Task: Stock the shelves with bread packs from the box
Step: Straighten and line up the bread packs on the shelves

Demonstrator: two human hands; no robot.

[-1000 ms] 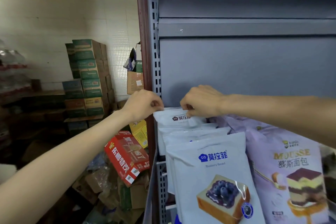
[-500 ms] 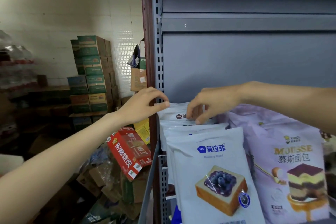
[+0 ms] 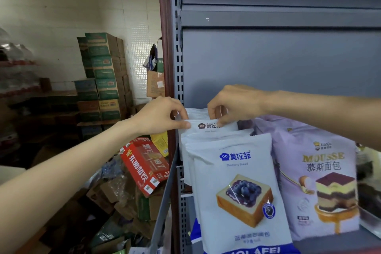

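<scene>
Both arms are extended to the rear of a row of white bread packs on the grey shelf [image 3: 288, 64]. The top edge of the rearmost pack [image 3: 214, 126] is pinched at its left corner by the left hand [image 3: 162, 115] and further right by the right hand [image 3: 237, 105]. The front blueberry pack [image 3: 237, 187] stands upright beside a purple mousse pack [image 3: 321, 175]. Stacked cartons [image 3: 101, 76] are seen left of the shelf upright.

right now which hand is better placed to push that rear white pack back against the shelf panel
Probably the right hand. It sits over the middle of the rear white pack's top edge, close to the grey back panel, fingers pinching it. The left hand only pinches the left corner, out by the upright.
</scene>
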